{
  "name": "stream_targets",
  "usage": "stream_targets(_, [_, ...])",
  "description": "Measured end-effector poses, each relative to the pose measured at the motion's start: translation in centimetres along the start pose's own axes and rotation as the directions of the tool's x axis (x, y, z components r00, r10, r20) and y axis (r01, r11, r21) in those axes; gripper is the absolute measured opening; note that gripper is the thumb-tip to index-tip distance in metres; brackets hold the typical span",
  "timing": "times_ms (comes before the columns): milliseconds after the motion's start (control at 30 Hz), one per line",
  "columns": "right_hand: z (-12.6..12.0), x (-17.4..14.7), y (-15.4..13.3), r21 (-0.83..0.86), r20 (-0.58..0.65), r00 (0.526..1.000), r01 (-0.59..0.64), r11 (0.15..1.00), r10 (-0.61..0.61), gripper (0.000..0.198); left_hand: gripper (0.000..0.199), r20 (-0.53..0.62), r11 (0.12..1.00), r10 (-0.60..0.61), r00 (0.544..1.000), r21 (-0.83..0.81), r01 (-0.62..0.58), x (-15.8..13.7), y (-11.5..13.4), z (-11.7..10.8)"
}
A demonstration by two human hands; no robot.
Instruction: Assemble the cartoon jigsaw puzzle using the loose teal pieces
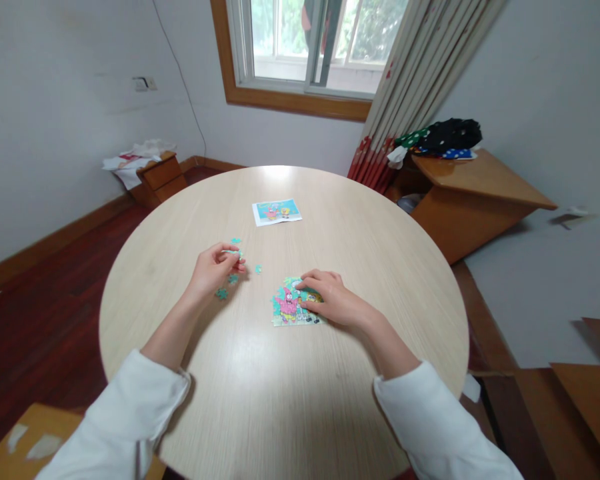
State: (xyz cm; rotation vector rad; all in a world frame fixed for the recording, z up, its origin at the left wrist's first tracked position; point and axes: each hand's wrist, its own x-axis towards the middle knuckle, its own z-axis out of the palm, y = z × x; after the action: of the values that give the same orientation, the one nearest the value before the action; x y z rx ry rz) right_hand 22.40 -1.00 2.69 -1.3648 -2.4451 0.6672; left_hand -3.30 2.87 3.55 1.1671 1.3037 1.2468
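My left hand point(219, 267) is closed in a pinch on a teal jigsaw puzzle piece point(239, 254), held over the table left of centre. Loose teal puzzle pieces point(222, 293) lie around it, some partly under the fingers. To the right, a joined section of jigsaw puzzle point(287, 308) shows a pink starfish figure and a yellow figure on teal. My right hand point(333, 297) rests on its right side with fingers spread, hiding the upper right part. A single loose piece point(259, 269) lies between my hands.
A printed picture card point(278, 211) with the same figures lies farther back on the round wooden table point(280, 393). Beyond the table stand a small cabinet with papers point(157, 175) at left and a wooden desk with cloths point(485, 175) at right.
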Motion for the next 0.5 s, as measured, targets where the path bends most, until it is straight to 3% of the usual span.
stream_targets(233, [0.09, 0.11, 0.14, 0.006, -0.008, 1.000, 0.014, 1.000, -0.014, 0.023, 0.026, -0.001, 0.994, -0.058, 0.998, -0.093, 0.058, -0.04, 0.06, 0.15])
stream_targets(500, [0.01, 0.12, 0.07, 0.005, -0.008, 1.000, 0.014, 1.000, -0.014, 0.022, 0.012, 0.093, 0.953, -0.219, 0.971, -0.191, 0.233, 0.05, -0.30, 0.08])
